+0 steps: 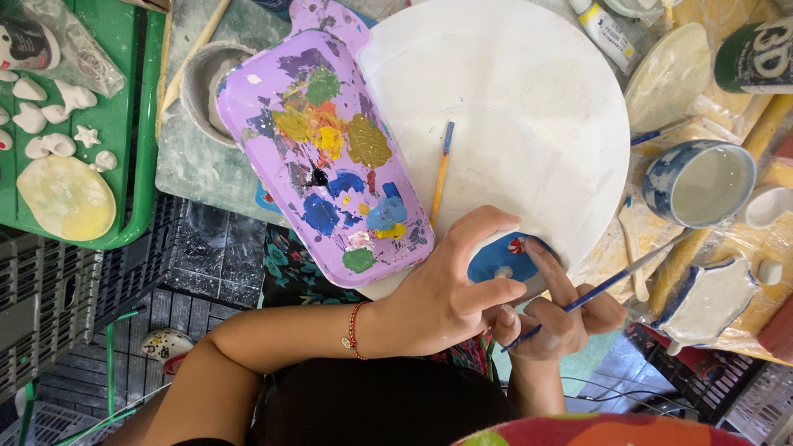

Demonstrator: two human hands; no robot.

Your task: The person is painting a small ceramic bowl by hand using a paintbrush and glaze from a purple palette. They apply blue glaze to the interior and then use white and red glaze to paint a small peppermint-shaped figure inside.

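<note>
Blue-painted clay piece (500, 258), small and rounded with a red and white mark near its top edge and a white spot lower down, sits at the near rim of a large white round board (512, 107), partly hidden between the two hands. The left hand (450, 285) curls over it from the left, fingers closed around its edge, with a red bead bracelet (354, 329) on the wrist. The right hand (553, 318) is closed on a thin brush (603, 287) with a blue handle and a pale ferrule end pointing up to the right, while its forefinger stretches up to touch the piece's right side. The two hands are close together, nearly touching below the piece.

A second brush (441, 173), orange-handled with a blue end, lies alone on the white board just above the left hand. Left of it, overlapping the board's edge, rests a purple palette tray (318, 157) smeared with green, yellow, gold, blue, black and red paint. Right of the board stands a blue-and-white cup (700, 183) of cloudy water, and below it a white, blue-edged clay shape (709, 299). A paint tube (605, 33) lies at the top. Far left, a green tray (136, 124) holds small white clay shapes and a pale yellow oval disc
</note>
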